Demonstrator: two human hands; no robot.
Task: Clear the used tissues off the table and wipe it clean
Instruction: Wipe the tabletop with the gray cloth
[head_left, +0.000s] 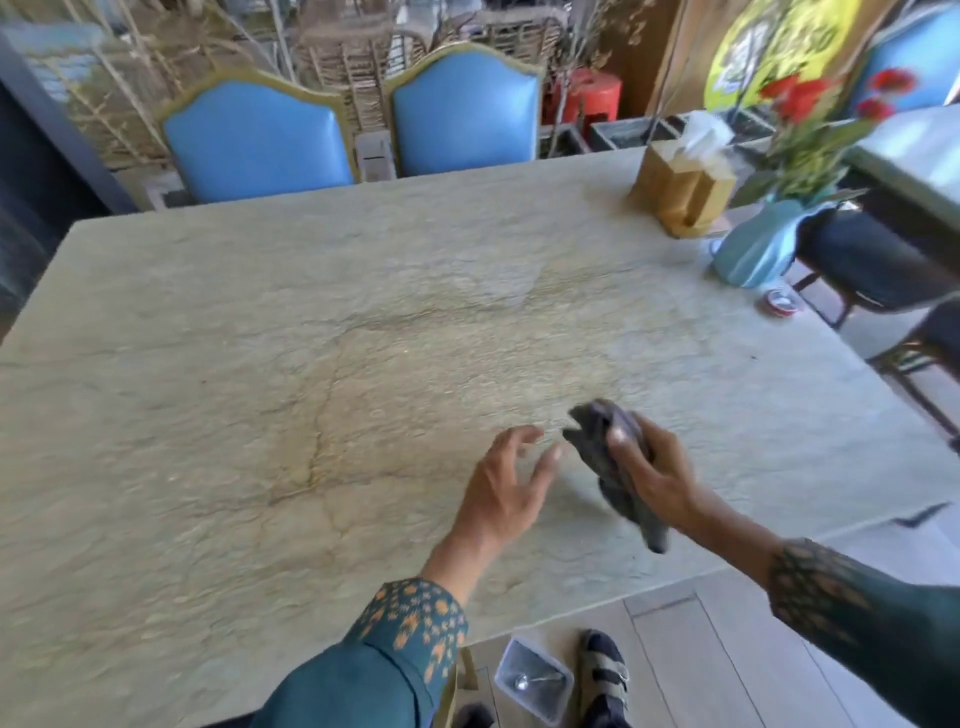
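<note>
A large pale stone table fills the view. My right hand grips a dark grey cloth just above the tabletop near the front right edge; the cloth's tail hangs down toward me. My left hand hovers beside it to the left, fingers spread, holding nothing. I see no loose tissues on the tabletop.
A wooden tissue box with a white tissue sticking out stands at the far right. A blue vase with red flowers and a small red dish sit by the right edge. Two blue chairs stand behind. A clear container lies on the floor.
</note>
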